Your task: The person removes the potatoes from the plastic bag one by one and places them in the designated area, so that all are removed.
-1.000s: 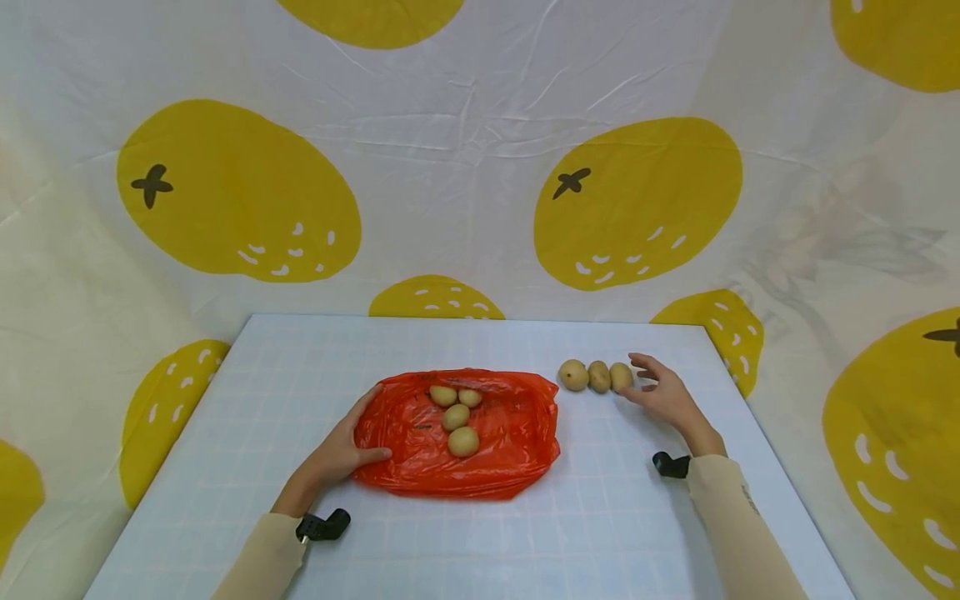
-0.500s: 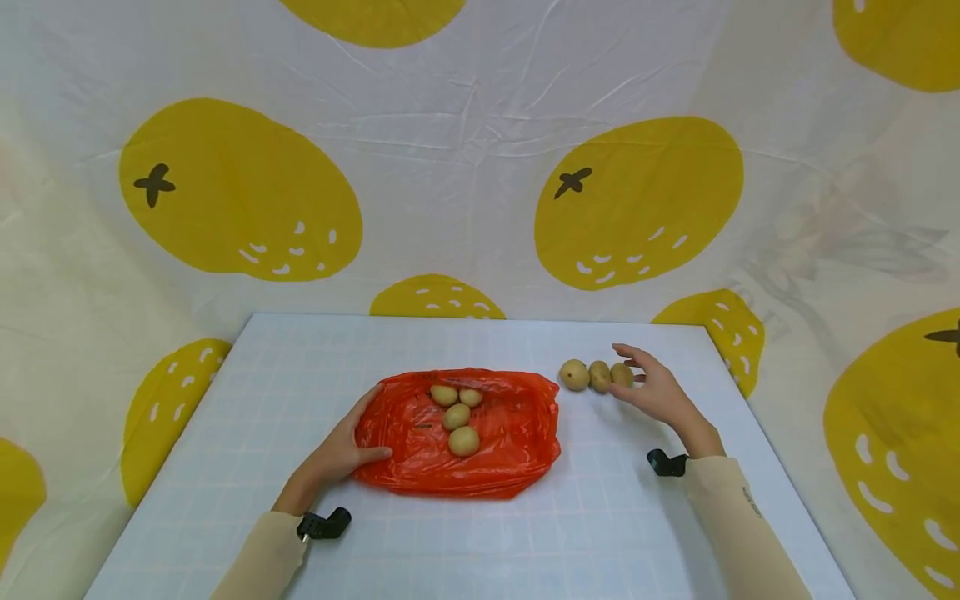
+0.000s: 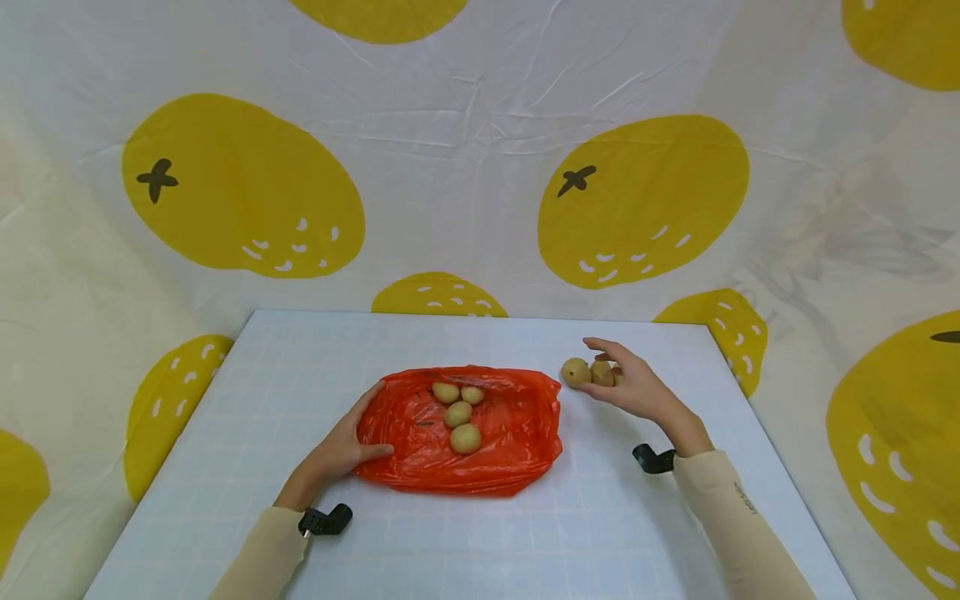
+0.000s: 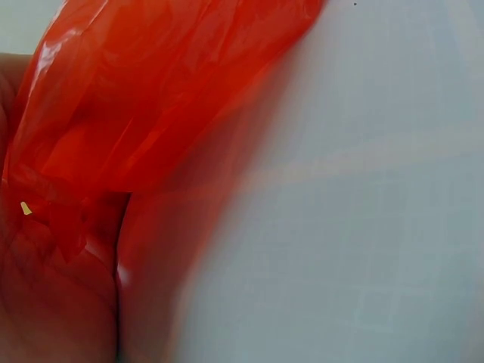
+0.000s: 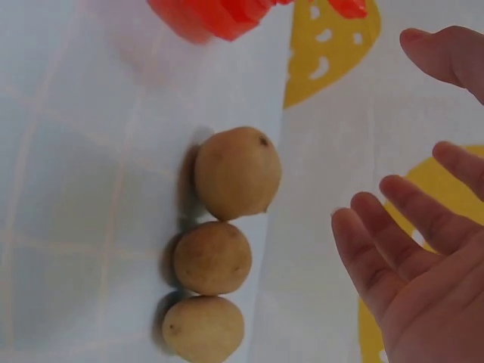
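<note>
In the head view a red plastic bag (image 3: 517, 433) lies spread with its mouth upward, and several potatoes (image 3: 466, 438) sit inside. My left hand (image 3: 339, 447) grips the bag's left end, thumb over the rim and fingers along the outside. The left wrist view shows red plastic (image 4: 151, 98) against the palm. Right of the bag, three potatoes (image 3: 576, 372) lie in a row on the table. My right hand (image 3: 633, 385) hovers over the row, fingers spread, partly covering the rightmost potato. In the right wrist view these potatoes (image 5: 237, 172) lie apart from the relaxed fingers.
A pale checked table (image 3: 375, 550) carries everything. Behind it and at the sides hangs a white cloth (image 3: 450, 200) with large yellow fruit prints. Black wrist cameras (image 3: 326, 520) sit on both wrists. The back table edge runs just beyond the potato row.
My right hand has moved left along the potato row, from its right end toward the leftmost potato. The left hand keeps its hold on the bag, and the potatoes stay put.
</note>
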The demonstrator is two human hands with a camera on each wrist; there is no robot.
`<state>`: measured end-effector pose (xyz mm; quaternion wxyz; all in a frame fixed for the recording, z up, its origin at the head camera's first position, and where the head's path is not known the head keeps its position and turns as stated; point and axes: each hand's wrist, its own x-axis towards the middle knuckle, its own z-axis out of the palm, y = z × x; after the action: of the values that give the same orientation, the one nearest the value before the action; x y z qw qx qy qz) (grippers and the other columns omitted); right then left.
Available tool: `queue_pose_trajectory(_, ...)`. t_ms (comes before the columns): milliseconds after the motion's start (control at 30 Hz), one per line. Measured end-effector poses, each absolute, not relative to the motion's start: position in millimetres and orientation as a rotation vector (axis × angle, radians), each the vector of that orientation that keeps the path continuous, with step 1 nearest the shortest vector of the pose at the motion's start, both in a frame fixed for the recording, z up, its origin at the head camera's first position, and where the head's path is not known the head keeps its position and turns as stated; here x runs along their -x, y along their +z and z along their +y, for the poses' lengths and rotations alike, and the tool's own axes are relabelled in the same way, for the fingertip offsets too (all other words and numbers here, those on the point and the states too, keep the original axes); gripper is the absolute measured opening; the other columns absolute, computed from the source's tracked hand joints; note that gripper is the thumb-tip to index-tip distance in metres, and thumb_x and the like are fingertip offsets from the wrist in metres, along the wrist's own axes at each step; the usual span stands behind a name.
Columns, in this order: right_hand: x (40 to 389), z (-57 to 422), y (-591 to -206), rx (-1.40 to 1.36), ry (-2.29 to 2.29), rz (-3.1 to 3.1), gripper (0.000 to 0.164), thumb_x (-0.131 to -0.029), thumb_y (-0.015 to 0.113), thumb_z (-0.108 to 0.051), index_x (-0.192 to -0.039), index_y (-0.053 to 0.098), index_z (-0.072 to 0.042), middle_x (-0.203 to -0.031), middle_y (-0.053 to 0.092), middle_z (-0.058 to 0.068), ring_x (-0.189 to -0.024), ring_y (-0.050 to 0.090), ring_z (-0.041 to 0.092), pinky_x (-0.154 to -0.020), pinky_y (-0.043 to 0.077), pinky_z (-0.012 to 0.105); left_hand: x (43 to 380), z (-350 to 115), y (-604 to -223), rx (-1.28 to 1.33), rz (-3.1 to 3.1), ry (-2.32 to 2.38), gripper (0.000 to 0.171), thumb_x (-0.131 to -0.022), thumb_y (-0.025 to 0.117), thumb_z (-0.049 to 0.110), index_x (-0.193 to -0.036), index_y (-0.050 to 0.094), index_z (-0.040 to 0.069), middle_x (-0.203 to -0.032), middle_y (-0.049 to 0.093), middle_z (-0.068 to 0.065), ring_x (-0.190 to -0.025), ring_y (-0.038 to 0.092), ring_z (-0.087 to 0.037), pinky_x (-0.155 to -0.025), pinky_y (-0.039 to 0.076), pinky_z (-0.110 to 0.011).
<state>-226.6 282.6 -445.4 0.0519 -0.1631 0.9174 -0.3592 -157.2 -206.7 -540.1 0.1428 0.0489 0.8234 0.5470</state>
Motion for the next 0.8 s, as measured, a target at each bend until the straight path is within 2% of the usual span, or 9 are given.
queue_pose_trajectory(200, 222.7, 266.8, -436.0, 0.546, -1.123, 2.733, 0.079, -0.088, 0.082, -0.030, -0.155, 0.043, -0.018, -0.156, 0.047, 0.014, -0.136, 0.050, 0.041, -0.103, 0.051, 0.063, 158.3, -206.4, -540.7, -0.162, 2.381, 1.575, 0.113, -0.081, 0.087, 0.016, -0.166, 0.014, 0.030, -0.172, 0.012, -0.018, -0.154, 0.016, -0.050, -0.118, 0.025, -0.072)
queue_pose_trajectory(800, 214.2, 238.2, -420.5, 0.692, -1.115, 2.709, 0.078, -0.087, 0.082, -0.030, -0.155, 0.045, -0.020, -0.155, 0.051, 0.009, -0.129, 0.057, 0.039, -0.099, 0.056, 0.058, 157.7, -206.6, -540.2, -0.151, 2.387, 1.562, 0.113, -0.081, 0.087, 0.016, -0.166, 0.014, 0.031, -0.172, 0.013, -0.018, -0.154, 0.017, -0.050, -0.118, 0.028, -0.071)
